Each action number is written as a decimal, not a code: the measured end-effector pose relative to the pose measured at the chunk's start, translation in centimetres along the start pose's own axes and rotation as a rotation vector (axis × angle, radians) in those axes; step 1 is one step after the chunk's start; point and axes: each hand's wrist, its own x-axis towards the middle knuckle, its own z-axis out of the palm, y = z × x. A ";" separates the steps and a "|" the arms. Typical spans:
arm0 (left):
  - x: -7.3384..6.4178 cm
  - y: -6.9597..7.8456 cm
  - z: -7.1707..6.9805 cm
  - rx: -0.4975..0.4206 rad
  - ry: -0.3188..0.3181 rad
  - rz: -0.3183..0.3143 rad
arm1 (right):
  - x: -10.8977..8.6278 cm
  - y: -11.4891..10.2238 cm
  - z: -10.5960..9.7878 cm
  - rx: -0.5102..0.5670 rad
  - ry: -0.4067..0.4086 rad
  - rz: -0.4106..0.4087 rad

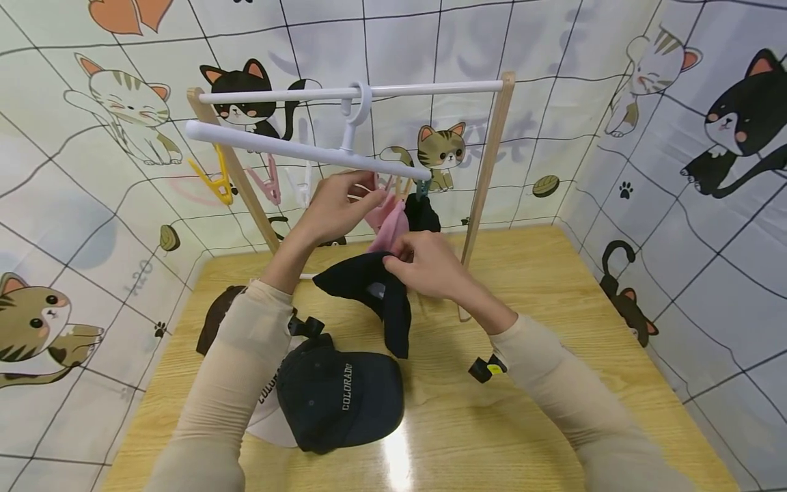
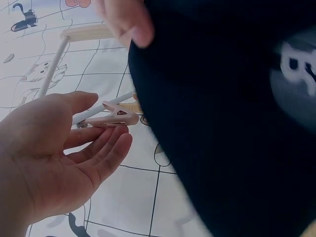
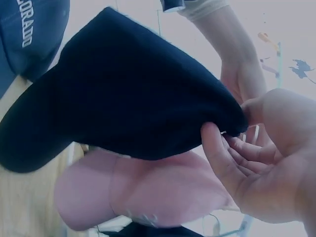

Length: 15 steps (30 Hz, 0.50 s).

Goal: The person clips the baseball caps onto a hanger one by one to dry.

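Note:
My right hand (image 1: 430,265) pinches the edge of a black cap (image 1: 350,275) between thumb and fingers, below the white hanger (image 1: 277,149). The cap hangs from this grip, with its brim tilted down. My left hand (image 1: 341,207) reaches up beside the hanger bar. In the left wrist view its fingers lie loosely bent by a pale pink clip (image 2: 117,118), with the thumb apart from it; whether they touch is unclear. A pink cap (image 1: 390,225) hangs from clips behind the black cap. Another black cap (image 1: 424,213) hangs from a dark green clip (image 1: 422,189) at the bar's right end.
The hanger hooks over a white rod on a wooden stand (image 1: 492,157). Yellow (image 1: 221,181), pink (image 1: 270,183) and white clips (image 1: 303,184) hang at left. On the table lie a dark Colorado cap (image 1: 320,396), a white cap (image 1: 270,420) and a brown cap (image 1: 215,314).

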 end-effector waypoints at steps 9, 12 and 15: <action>0.1 0.1 0.4 -0.039 -0.001 0.012 | 2.0 -1.2 2.8 0.162 0.013 -0.004; 0.1 0.2 0.4 -0.040 0.004 0.027 | 2.7 -1.5 3.5 0.199 0.050 -0.016; 0.1 0.1 0.5 -0.039 0.008 0.031 | 3.5 -1.5 4.1 0.224 0.096 -0.023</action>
